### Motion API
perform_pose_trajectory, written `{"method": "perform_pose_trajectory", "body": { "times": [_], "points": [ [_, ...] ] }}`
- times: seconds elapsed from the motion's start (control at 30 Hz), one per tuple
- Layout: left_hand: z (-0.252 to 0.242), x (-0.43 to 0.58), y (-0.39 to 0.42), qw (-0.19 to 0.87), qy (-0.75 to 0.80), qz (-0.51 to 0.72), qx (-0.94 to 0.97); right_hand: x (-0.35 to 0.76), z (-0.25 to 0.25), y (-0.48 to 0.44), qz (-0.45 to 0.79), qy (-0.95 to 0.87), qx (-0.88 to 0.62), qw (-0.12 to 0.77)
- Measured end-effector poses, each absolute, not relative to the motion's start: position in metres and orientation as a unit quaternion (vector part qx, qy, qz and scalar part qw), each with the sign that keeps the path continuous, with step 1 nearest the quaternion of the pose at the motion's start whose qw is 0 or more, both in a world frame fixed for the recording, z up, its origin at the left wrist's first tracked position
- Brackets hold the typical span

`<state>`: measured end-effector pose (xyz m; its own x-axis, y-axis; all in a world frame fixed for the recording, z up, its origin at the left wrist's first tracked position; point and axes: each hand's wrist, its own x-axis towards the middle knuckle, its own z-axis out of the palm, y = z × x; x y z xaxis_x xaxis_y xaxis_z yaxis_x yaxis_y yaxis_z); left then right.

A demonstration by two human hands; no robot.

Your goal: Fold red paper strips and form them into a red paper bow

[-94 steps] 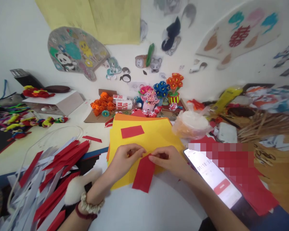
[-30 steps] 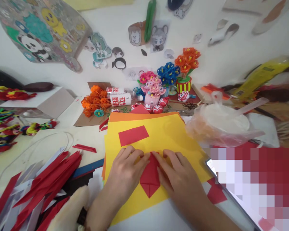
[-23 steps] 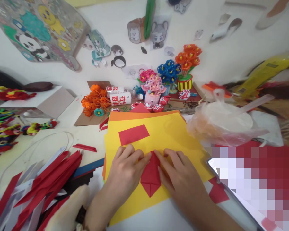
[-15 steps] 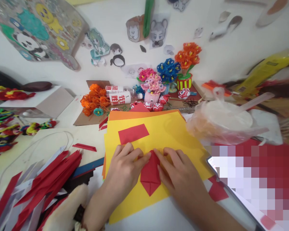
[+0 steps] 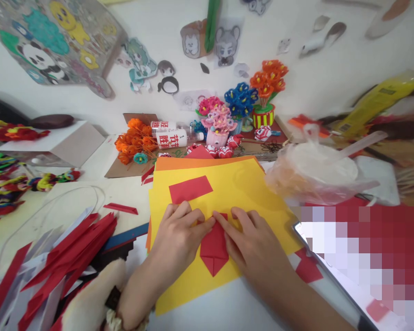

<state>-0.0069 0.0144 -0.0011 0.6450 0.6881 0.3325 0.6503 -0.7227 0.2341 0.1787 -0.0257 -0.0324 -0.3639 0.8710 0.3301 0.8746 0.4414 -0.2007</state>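
Observation:
A folded red paper piece (image 5: 214,248), pointed at its lower end with a crease down the point, lies on a yellow sheet (image 5: 251,193). My left hand (image 5: 181,234) is curled along its left side, thumb and index finger pressing the upper left edge. From the right, my right hand (image 5: 253,239) rests on it, index fingertip at the top beside the left fingertips and thumb along the right edge. A square corner of the red paper shows at the upper right. A flat red rectangle (image 5: 191,189) of paper lies just beyond my left hand.
Folded red and white paper strips (image 5: 72,257) are heaped at the left. At the right are a phone (image 5: 331,271) and a plastic-wrapped bowl (image 5: 324,165). Orange craft flowers (image 5: 134,138), a bottle (image 5: 172,138) and small flower pots (image 5: 217,135) stand along the wall.
My right index finger has shifted left across the top of the folded red paper. The paper's upper right corner now shows as a square corner instead of a slanted edge.

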Motion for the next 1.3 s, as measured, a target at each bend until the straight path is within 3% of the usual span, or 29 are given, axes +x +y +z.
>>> {"method": "perform_pose_trajectory", "body": {
  "times": [1.3],
  "points": [
    [0.0024,-0.0146,0.0165,0.001,0.373,0.143,0.917,0.1812,-0.0298,-0.0253,-0.037,-0.843,-0.511,0.163]
  ]
}}
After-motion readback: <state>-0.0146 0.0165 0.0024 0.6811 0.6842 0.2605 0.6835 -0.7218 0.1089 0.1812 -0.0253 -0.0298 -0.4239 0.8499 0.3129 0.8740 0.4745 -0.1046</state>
